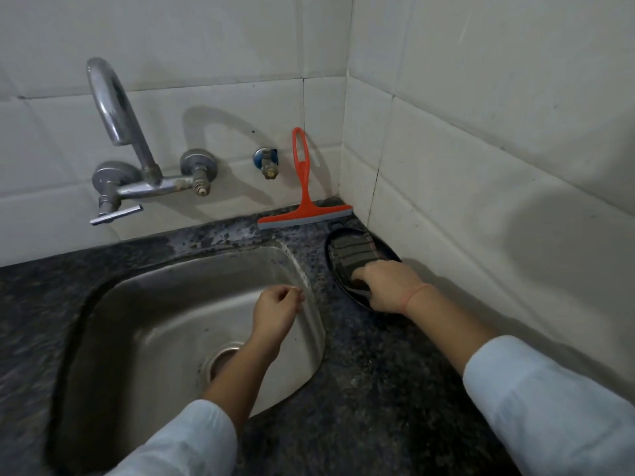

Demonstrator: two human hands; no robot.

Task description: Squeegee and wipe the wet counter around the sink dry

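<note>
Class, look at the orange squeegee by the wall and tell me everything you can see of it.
The squeegee looks like orange plastic, with a long handle ending in a slotted loop at the top and a wide head edged by a grey blade strip. It stands on its blade on the dark speckled counter, behind the sink, near the corner, its handle against the white tiled wall. Neither hand touches it.

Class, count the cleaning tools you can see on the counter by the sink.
2. The orange squeegee leans against the back wall tiles; the striped cloth lies on a dark dish in the corner, under the right hand.
</note>
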